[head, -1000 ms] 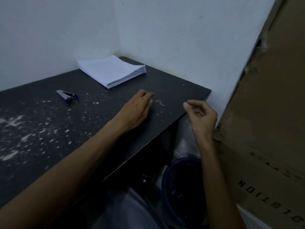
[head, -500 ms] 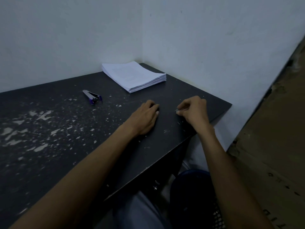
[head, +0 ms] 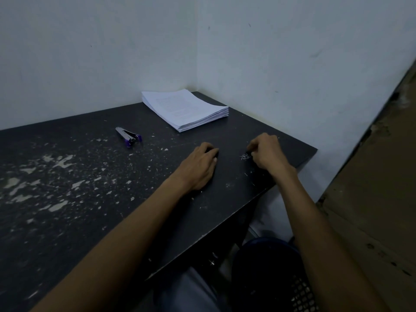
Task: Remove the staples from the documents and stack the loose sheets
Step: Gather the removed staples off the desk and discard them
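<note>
Lying at 9 o'clock of the curled right hand (head: 267, 154), just beside it, the loose staples (head: 245, 156) sit nearer it than the left hand (head: 200, 165), which lies flat and released on the desk (head: 157, 172); whether the right pinches any is unclear; the stack of sheets (head: 184, 109) lies at 11 o'clock.

Dim, bluish, low-contrast frame; light diffuse. Sheet stack (head: 184, 109) is the brightest area. Deep shadow under the table (head: 247, 131). Wide-angle bending at the edges; lower corners soft and grainy.
</note>
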